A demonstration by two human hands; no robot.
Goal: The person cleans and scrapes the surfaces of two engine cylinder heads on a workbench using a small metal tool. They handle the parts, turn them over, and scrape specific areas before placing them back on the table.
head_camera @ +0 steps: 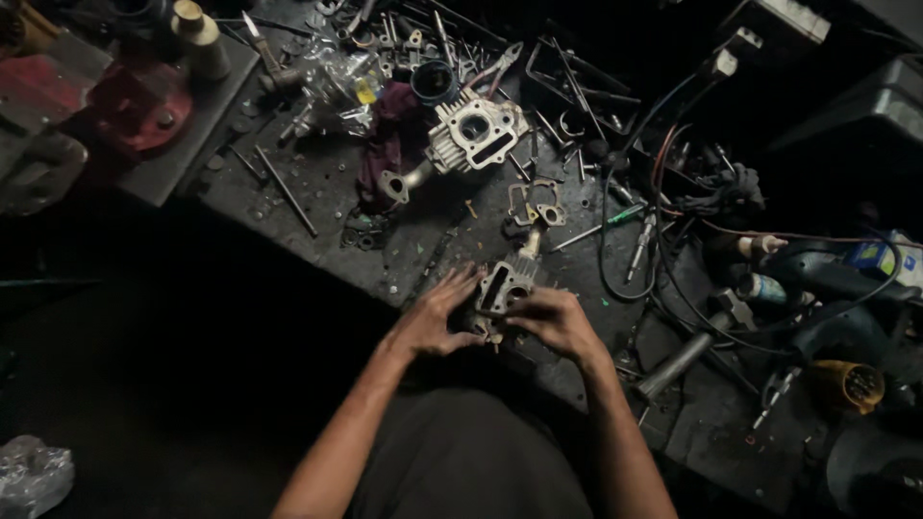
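Both hands, left hand [433,317] and right hand [556,322], grip the metal engine part [505,286] between them.

Repair workshop: grimy workbench [317,207] strewn with engine parts [473,133], loose tools [285,187], cables [663,259].

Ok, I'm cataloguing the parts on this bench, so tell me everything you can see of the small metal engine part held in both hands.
The small grey cast-metal engine part looks like a dull, grimy casting with rectangular openings in its upward face. It sits at the near edge of the dark, cluttered workbench. The left hand grips its left side and the right hand covers its lower right; its underside is hidden.
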